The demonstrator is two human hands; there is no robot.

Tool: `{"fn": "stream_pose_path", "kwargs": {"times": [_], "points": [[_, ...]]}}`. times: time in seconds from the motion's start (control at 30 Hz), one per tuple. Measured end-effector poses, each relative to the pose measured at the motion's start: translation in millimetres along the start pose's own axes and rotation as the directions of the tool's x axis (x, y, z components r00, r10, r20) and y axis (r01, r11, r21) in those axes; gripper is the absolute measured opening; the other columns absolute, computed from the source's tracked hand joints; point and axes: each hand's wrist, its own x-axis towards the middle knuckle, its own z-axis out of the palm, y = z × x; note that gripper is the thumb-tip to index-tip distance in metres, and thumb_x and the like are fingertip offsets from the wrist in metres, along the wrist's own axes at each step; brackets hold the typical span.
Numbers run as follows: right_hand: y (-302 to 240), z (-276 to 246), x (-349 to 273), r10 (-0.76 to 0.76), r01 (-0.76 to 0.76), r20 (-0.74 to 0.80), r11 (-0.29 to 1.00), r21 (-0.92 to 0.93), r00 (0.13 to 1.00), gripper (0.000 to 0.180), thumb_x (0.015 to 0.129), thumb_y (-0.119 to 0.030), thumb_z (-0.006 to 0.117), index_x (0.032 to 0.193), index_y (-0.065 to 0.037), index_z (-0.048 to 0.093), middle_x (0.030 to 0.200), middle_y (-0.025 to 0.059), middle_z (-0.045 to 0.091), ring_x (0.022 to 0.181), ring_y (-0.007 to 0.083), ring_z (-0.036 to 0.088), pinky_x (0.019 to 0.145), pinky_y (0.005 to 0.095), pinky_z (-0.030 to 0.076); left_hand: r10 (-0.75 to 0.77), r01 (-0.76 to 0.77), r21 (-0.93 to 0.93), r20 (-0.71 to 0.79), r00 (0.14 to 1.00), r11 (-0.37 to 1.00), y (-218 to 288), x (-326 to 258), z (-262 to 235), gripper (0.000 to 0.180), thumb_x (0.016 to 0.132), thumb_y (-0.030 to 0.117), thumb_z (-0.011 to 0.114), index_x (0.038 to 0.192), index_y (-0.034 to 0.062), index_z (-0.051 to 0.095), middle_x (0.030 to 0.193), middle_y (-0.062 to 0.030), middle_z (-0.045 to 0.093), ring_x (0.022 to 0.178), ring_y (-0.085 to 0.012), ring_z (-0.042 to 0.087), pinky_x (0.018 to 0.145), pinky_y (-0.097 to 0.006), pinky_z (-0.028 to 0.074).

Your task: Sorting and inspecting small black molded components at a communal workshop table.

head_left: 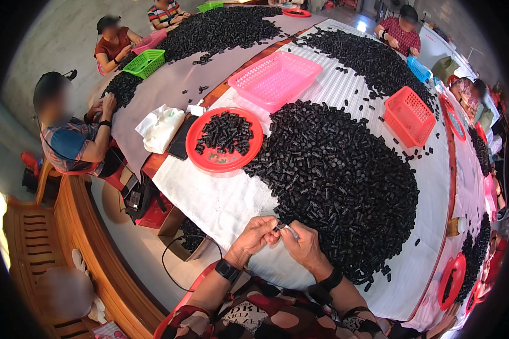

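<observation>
My left hand (257,234) pinches a small black plastic piece (277,226) between thumb and fingertips, just above the near edge of a big pile. My right hand (302,243) meets it there, fingers closed, with something small and pale at its thumb tip that I cannot make out. Beyond and to the right spreads the heap of short black cylindrical pieces (339,181) on a white cloth (203,195). A round red plate (224,164) left of the heap holds more black pieces.
A pink basket (274,79) and a red basket (410,116) stand past the heap. Left of the plate lie a dark phone (181,138) and a white tissue pack (161,130). Several people sit around the tables. A cardboard box (181,234) and wooden bench (90,237) are lower left.
</observation>
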Motion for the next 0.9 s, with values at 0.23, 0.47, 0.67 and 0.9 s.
{"fn": "stream_pose_path", "kwargs": {"times": [0.23, 0.47, 0.67, 0.9], "points": [[-0.6, -0.1, 0.1, 0.001, -0.001, -0.016, 1.000, -0.010, 1.000, 0.025, 0.086, -0.020, 0.063, 0.073, -0.002, 0.052, 0.064, 0.0163, 0.054, 0.057, 0.0345, 0.058, 0.048, 0.0386, 0.044, -0.011, 0.011, 0.004, -0.015, 1.000, 1.000, -0.4, 2.7, -1.2, 0.026, 0.094, 0.024, 0.055, 0.086, -0.0004, 0.058, 0.072, -0.0049, 0.059, 0.059, -0.0104, 0.051, 0.055, -0.023, 0.043], [0.2, -1.9, -1.5, -0.231, 0.231, 0.019, 0.973, 0.021, 0.973, 0.021, 0.086, -0.017, 0.062, 0.073, -0.002, 0.053, 0.062, 0.0116, 0.052, 0.054, 0.0295, 0.057, 0.047, 0.0372, 0.044, 0.032, -0.007, 0.198, -0.123, 0.992, 0.980, 11.2, -5.0, 10.5, 0.023, 0.094, 0.021, 0.056, 0.084, 0.0013, 0.060, 0.070, -0.0025, 0.060, 0.055, -0.0071, 0.052, 0.052, -0.021, 0.044], [-2.4, -6.4, -8.0, -0.359, 0.361, -0.054, 0.933, 0.016, 0.932, 0.017, 0.083, -0.017, 0.064, 0.075, -0.004, 0.055, 0.063, 0.0080, 0.056, 0.049, 0.0230, 0.056, 0.045, 0.0317, 0.044, 0.495, -0.162, 0.711, -0.289, 0.819, 0.684, 92.9, 3.6, 26.0, 0.025, 0.089, 0.027, 0.065, 0.083, 0.0033, 0.060, 0.066, -0.0005, 0.058, 0.056, -0.0070, 0.053, 0.051, -0.021, 0.043], [-1.1, -8.0, -5.9, -0.340, 0.342, -0.055, 0.939, 0.038, 0.939, 0.017, 0.083, -0.017, 0.063, 0.077, -0.004, 0.056, 0.060, 0.0067, 0.053, 0.047, 0.0196, 0.055, 0.043, 0.0300, 0.043, 0.867, -0.145, 0.986, 0.002, 0.498, 0.081, 140.8, 29.9, 22.9, 0.021, 0.089, 0.016, 0.063, 0.096, -0.0022, 0.058, 0.081, -0.0086, 0.063, 0.074, -0.0139, 0.060, 0.067, -0.028, 0.049]]}}
